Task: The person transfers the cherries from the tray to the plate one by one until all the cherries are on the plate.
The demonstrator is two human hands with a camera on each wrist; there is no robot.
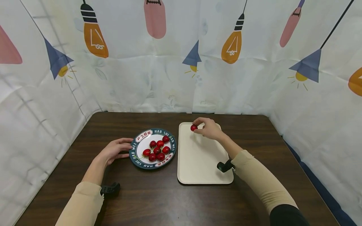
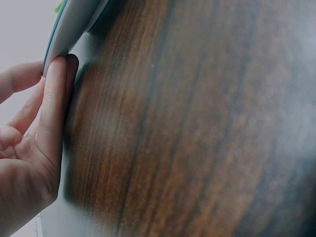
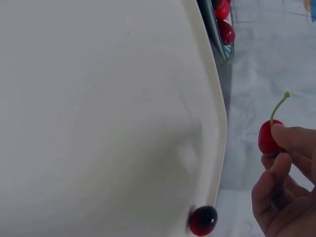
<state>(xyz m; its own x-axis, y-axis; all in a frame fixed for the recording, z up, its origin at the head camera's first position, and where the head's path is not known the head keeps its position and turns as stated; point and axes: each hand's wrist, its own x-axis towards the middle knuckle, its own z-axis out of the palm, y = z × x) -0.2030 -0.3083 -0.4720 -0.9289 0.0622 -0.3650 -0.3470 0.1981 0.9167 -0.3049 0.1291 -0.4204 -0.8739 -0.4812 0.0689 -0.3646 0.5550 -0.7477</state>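
Observation:
A round plate (image 1: 138,157) with a dark teal lettered rim holds several red cherries (image 1: 156,150). At its left edge my left hand (image 1: 115,150) touches the rim; in the left wrist view the fingers (image 2: 53,94) are fairly straight against the plate's edge and underside. My right hand (image 1: 210,129) pinches one red cherry (image 3: 266,139) between thumb and fingertips, its green stem pointing up in the right wrist view. It is over the far end of a cream rectangular tray (image 1: 198,163). Another dark red cherry (image 3: 203,220) lies inside the tray near its edge, hidden by the hand in the head view.
Plate and tray stand side by side on a dark brown wooden table (image 1: 147,197), with a narrow gap between them. A white curtain (image 1: 127,81) printed with lamps and bulbs surrounds the table at the back and sides.

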